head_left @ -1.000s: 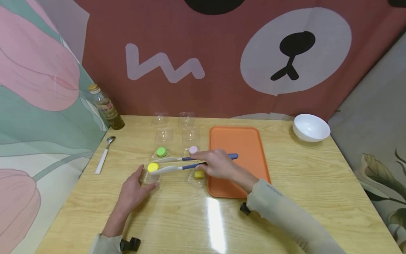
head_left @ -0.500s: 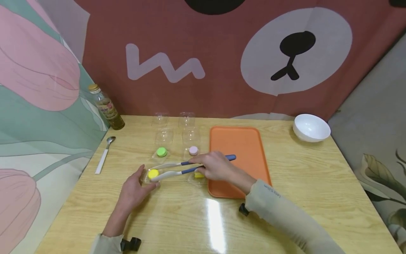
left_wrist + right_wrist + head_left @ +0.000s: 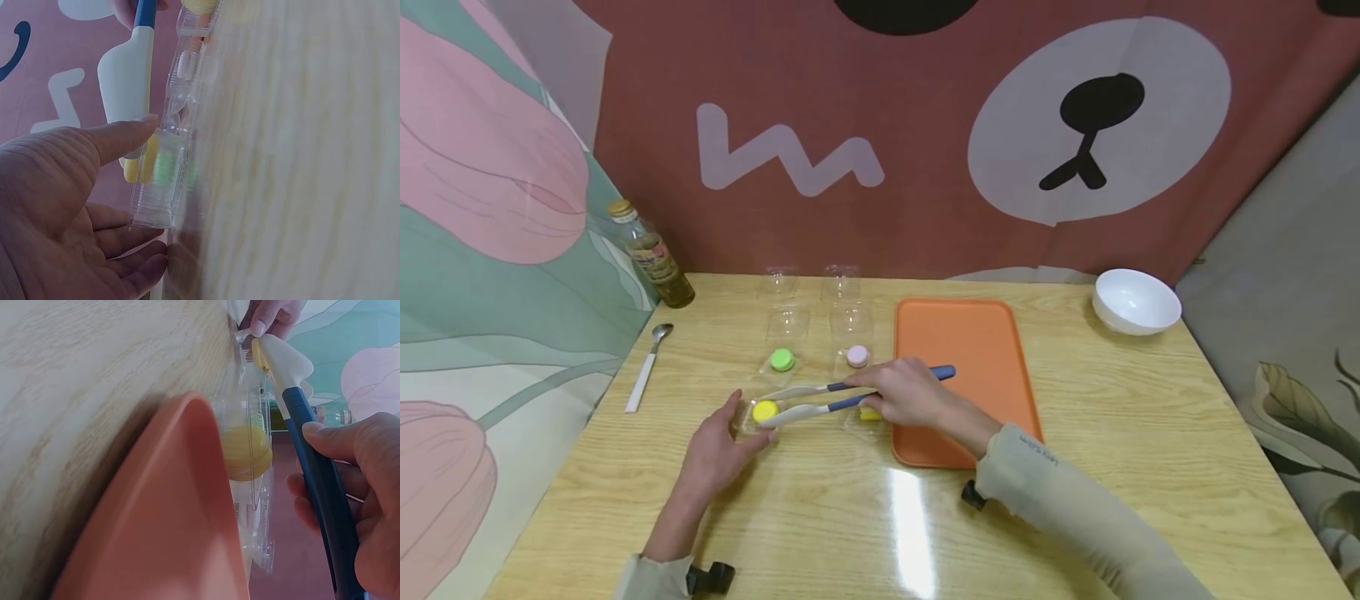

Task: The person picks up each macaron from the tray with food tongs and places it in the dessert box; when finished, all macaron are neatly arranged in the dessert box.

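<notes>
The right hand (image 3: 906, 390) grips blue-handled white tongs (image 3: 805, 412), a round yellow macaron (image 3: 765, 411) between their arms, at the left near clear plastic container (image 3: 156, 214); the left hand (image 3: 718, 452), spread, flanks it. Only wrist views show the macaron edge-on.

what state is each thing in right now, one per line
Tongs: gripped by right hand, arms parted
Left yellow macaron: between the tongs' tips
Right yellow macaron: in clear plastic
Green macaron: lying flat
Pink macaron: lying flat
Box by left hand: no lid on
Tray: lying flat
Bottle: upright, capped
Spoon: lying flat
Bowl: upright
</notes>
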Available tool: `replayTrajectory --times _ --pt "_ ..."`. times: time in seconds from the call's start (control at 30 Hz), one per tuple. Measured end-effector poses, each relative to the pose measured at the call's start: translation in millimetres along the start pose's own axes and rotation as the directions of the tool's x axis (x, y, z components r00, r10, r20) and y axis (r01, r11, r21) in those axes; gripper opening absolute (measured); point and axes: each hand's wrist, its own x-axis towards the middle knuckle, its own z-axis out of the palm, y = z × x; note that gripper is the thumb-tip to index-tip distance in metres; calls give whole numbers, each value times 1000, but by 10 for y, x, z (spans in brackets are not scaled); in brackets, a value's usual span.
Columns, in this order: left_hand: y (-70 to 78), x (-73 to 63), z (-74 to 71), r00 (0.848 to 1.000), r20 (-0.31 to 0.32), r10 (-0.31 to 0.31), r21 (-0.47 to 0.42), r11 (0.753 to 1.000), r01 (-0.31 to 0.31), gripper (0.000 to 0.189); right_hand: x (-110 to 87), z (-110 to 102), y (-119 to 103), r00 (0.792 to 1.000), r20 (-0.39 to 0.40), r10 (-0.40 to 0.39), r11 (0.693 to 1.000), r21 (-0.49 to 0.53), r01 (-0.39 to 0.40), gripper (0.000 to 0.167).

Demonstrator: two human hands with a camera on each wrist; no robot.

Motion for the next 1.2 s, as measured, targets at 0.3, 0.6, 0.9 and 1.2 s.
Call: replayTrajectory --times 0.3,0.6,0.9,1.2 --pt "-34 19 13 1000 -9 17 -2 1000 -17 98 27 3 -37 999 32 22 1000 16 -23 33" --pt "-28 19 9 999 -21 25 10 1000 -24 96 44 11 -30 999 34 19 1000 17 -19 34" --pt "-14 20 -5 1000 -19 21 13 1000 -20 96 29 -2 -17 1000 9 19 999 27 -19 35" --pt "10 16 -2 1000 -3 -4 11 1000 4 98 -97 -214 140 991 -86 103 989 111 -93 39"
